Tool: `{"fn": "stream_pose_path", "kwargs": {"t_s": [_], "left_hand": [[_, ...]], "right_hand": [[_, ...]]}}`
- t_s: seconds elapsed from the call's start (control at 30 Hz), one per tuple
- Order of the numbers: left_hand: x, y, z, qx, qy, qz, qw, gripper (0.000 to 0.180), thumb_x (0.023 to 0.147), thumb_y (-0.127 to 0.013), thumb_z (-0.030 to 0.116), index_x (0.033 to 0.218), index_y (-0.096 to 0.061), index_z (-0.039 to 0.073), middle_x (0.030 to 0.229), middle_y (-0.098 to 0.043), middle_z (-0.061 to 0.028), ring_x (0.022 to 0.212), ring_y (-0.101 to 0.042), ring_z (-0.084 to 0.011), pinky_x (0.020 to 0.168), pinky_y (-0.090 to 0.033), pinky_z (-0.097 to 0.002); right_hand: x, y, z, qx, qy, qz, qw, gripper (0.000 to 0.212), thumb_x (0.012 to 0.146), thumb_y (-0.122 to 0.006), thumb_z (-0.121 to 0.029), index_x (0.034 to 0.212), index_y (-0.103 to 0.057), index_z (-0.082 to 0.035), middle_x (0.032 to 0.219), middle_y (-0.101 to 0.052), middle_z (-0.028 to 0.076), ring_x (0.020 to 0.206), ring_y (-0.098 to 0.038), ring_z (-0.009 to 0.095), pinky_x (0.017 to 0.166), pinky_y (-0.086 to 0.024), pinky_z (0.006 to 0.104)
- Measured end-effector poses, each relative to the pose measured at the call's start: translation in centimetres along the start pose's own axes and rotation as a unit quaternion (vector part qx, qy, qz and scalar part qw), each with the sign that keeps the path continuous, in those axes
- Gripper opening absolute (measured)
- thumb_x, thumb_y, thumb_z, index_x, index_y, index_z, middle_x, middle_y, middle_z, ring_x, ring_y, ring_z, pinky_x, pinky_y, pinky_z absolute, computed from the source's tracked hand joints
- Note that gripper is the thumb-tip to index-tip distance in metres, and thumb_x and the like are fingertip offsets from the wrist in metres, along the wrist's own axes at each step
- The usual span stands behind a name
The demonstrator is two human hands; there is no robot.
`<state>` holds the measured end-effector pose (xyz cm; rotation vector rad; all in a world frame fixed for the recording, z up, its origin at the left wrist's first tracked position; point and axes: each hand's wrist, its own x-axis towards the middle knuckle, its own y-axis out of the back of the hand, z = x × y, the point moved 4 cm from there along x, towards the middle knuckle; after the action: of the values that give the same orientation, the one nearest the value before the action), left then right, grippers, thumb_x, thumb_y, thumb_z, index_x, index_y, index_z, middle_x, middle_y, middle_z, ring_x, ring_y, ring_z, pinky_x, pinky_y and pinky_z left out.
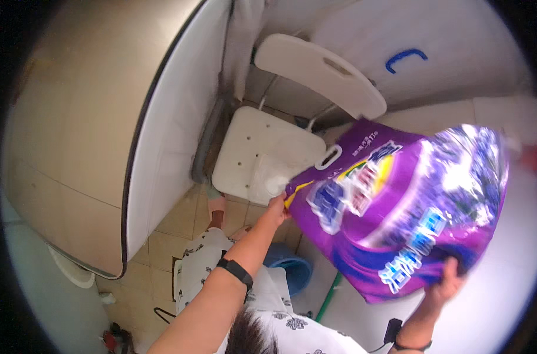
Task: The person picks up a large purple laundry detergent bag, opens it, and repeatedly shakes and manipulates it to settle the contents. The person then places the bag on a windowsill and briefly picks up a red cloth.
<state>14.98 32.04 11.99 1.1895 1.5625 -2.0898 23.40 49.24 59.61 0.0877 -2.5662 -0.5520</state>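
A large purple plastic bag (398, 200), printed with lavender flowers and with a cut-out handle at its top, is tilted across the right half of the view. My left hand (278, 211) is closed on the corner of its top edge. Lower right, my right hand (446, 286) grips the bottom part of the bag; some of its fingers are hidden behind it. The bag's top points left, toward a white plastic shower chair (242, 156). On the seat lies a pale, whitish item (274, 177) that I cannot make out clearly.
A blue bucket (295, 268) stands on the tiled floor below the bag, near a green stick (329, 298). To the left rises a white panel with a dark edge (143, 141). A blue handle (405, 57) is on the far wall, and a grey pipe (208, 141) runs beside the chair.
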Motion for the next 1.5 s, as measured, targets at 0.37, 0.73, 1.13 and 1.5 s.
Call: {"fn": "stream_pose_path", "kwargs": {"t_s": [0.37,0.73,1.13,1.5], "left_hand": [[-1.1,-1.2,1.6,0.043,-0.052,0.003,0.998,0.029,0.092,-0.045,0.036,0.097,-0.057,0.010,0.082,-0.060,-0.0060,0.066,-0.057,-0.0183,0.050,-0.047,-0.0338],[-1.6,-0.2,1.9,0.046,-0.021,0.046,0.998,0.033,0.090,-0.047,0.037,0.104,-0.053,0.007,0.085,-0.059,-0.0094,0.068,-0.059,-0.0221,0.056,-0.051,-0.0400],[-1.4,1.3,3.5,0.010,-0.015,0.036,0.999,0.032,0.091,-0.047,0.035,0.106,-0.054,0.007,0.093,-0.060,-0.0078,0.077,-0.059,-0.0219,0.060,-0.051,-0.0422],[2.5,1.6,6.8,0.005,-0.008,0.039,0.999,0.031,0.091,-0.046,0.037,0.099,-0.056,0.009,0.082,-0.060,-0.0060,0.066,-0.058,-0.0189,0.054,-0.050,-0.0379]], "right_hand": [[0.9,-0.2,0.4,0.059,0.027,0.029,0.997,0.038,0.083,-0.050,-0.002,0.121,-0.044,0.002,0.109,-0.056,0.011,0.094,-0.056,0.021,0.084,-0.045,0.0354],[2.3,-1.9,-1.2,0.039,0.056,-0.124,0.990,0.036,0.085,-0.051,-0.002,0.120,-0.046,0.003,0.112,-0.054,0.013,0.099,-0.054,0.024,0.089,-0.042,0.0357],[3.8,-3.6,-0.3,-0.060,-0.030,-0.124,0.990,0.044,0.080,-0.061,-0.005,0.121,-0.046,-0.001,0.116,-0.053,0.012,0.105,-0.052,0.025,0.095,-0.037,0.0419],[6.7,-7.2,3.5,-0.182,-0.081,-0.159,0.967,0.043,0.077,-0.064,-0.006,0.117,-0.049,-0.002,0.115,-0.052,0.013,0.103,-0.052,0.025,0.092,-0.040,0.0399]]}}
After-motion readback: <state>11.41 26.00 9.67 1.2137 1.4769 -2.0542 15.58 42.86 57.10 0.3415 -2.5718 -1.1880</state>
